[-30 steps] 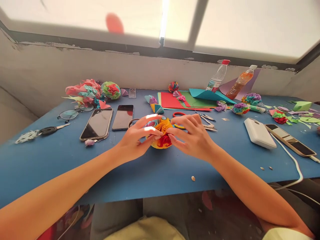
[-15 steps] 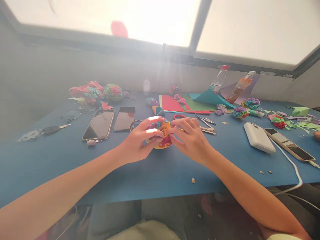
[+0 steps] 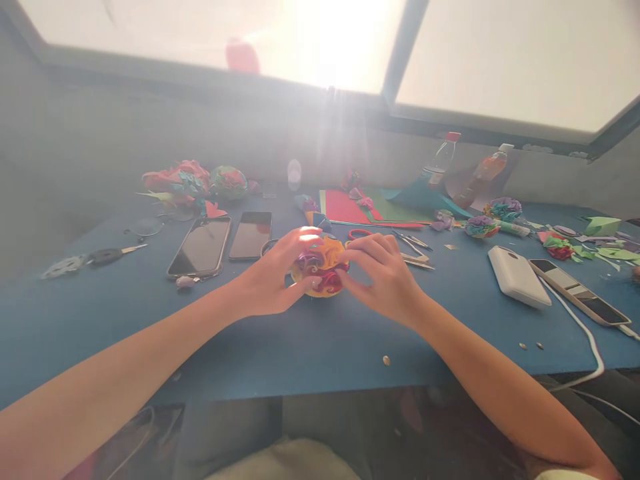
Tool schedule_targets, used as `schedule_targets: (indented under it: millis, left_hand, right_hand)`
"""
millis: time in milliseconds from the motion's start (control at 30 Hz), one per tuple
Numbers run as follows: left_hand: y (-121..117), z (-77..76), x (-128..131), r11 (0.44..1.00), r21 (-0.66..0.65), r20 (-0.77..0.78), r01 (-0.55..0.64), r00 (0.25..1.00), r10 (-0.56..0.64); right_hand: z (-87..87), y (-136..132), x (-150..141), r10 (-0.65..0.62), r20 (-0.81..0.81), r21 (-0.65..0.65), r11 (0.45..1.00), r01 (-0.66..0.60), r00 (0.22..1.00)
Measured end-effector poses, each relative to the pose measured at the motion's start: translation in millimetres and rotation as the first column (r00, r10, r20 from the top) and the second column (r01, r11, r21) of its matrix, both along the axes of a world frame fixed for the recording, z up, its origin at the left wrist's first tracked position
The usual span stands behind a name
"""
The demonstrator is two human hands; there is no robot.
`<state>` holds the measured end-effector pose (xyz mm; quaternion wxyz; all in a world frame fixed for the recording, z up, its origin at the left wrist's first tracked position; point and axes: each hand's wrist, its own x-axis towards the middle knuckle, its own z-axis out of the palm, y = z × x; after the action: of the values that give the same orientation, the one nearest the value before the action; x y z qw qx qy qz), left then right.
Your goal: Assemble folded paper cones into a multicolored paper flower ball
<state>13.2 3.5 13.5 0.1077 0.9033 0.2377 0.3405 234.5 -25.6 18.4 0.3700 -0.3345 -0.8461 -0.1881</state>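
A round ball of curled paper [image 3: 330, 257] in orange, red and purple rests low over the blue table, between my hands. My left hand [image 3: 280, 270] curves around its left side, fingers over the top and thumb at the lower front. From the other side, my right hand [image 3: 385, 277] has its bent fingertips and thumb on the ball's right edge. Just behind that hand lies a pair of scissors [image 3: 357, 234] with red handles, partly hidden. A ring-shaped thing [image 3: 266, 247] shows in part behind my left hand.
Two phones [image 3: 201, 247] lie to the left, near dark-handled scissors [image 3: 105, 257]. Coloured paper sheets [image 3: 345, 205] and two bottles [image 3: 443, 157] are at the back. A white power bank [image 3: 519, 277], its cable and another phone [image 3: 577, 291] lie right, with paper flowers [image 3: 481, 226] and scraps.
My left fingers have lifted from the ball's front to its top, spreading from the thumb, and more of its orange and red curls show. My right hand has barely moved.
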Motion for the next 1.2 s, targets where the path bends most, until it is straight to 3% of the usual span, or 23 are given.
schedule_targets:
  millis: [267, 367, 500, 633, 733, 933, 1133, 1200]
  left_hand:
    - [-8, 2.5, 4, 0.995, 0.103, 0.040, -0.014, 0.999, 0.010]
    - [-11, 5.7, 5, 0.979, 0.203, 0.044, -0.003, 0.999, -0.006]
    - [-12, 11.9, 1, 0.886, 0.459, 0.030, -0.063, 0.998, 0.055]
    - [-11, 15.3, -1, 0.806, 0.582, 0.033, -0.110, 0.993, 0.111]
    - [-11, 16.7, -1, 0.798, 0.584, 0.060, -0.147, 0.989, 0.138]
    - [-11, 16.5, -2, 0.758, 0.645, 0.017, -0.100, 0.993, 0.117]
    - [-13, 9.9, 4, 0.811, 0.520, 0.107, -0.269, 0.962, 0.251]
    - [-15, 8.9, 6, 0.827, 0.490, 0.109, -0.276, 0.961, 0.256]
  right_hand:
    - [-3.8, 0, 0, 0.023, -0.024, 0.007, 1.000, -0.023, 0.999]
    - [-4.8, 0, 0, 0.028, -0.014, 0.036, 0.999, -0.028, 1.000]
    - [-4.3, 1, 0, 0.018, -0.008, 0.071, 0.997, -0.017, 1.000]
    - [-3.8, 1, -1, 0.017, -0.018, 0.083, 0.996, -0.016, 1.000]
    - [-3.9, 0, -2, 0.015, -0.023, 0.075, 0.997, -0.013, 1.000]
    - [-4.2, -1, -3, 0.016, -0.045, 0.077, 0.997, -0.013, 0.999]
    - [-4.3, -3, -7, 0.014, -0.049, 0.115, 0.993, -0.008, 0.999]
    - [-5.0, -4, -8, -0.004, -0.052, 0.134, 0.991, 0.011, 0.999]
